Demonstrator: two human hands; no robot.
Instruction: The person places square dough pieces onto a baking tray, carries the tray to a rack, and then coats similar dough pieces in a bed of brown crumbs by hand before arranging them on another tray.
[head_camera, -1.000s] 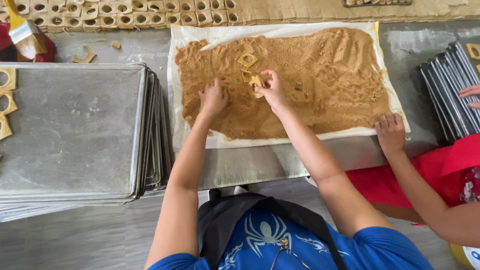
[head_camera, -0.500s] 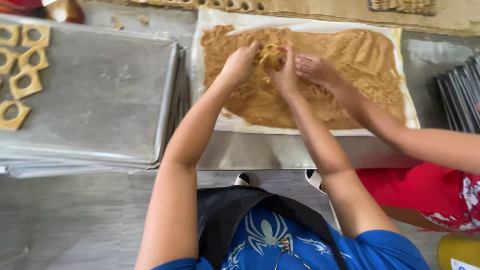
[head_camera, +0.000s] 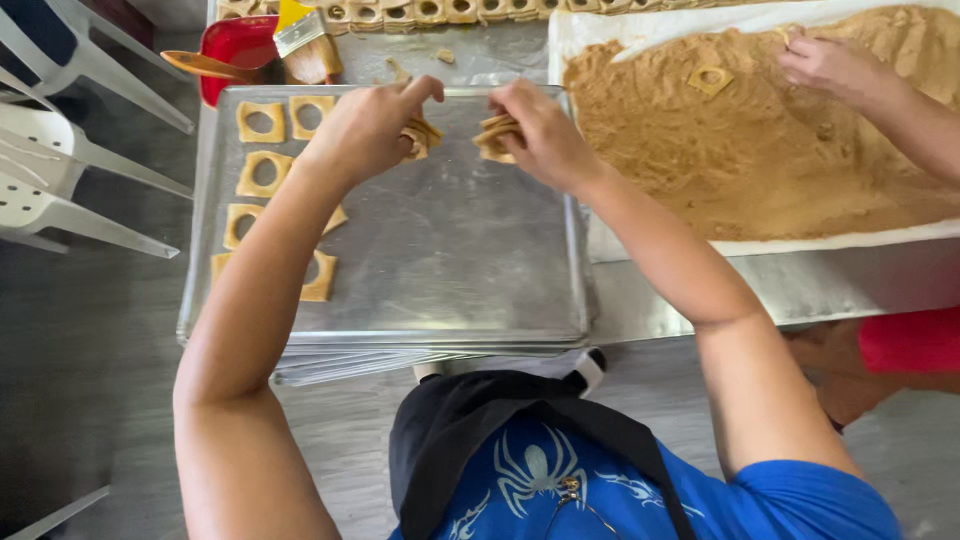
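My left hand holds a sugar-coated square dough piece over the far edge of a metal baking tray. My right hand grips another stack of coated dough pieces just to the right, also above the tray. Several square dough rings with round holes lie in a column on the tray's left side. To the right, a white sheet holds a bed of brown sugar with one dough piece on it.
Another person's hand reaches into the sugar at the far right; their red clothing shows lower right. A red bowl and a brush sit beyond the tray. White plastic chairs stand at the left. The tray tops a stack of trays.
Both my hands left the sugar bed and moved left to the baking tray, each carrying coated dough pieces. The view has swung left with them.
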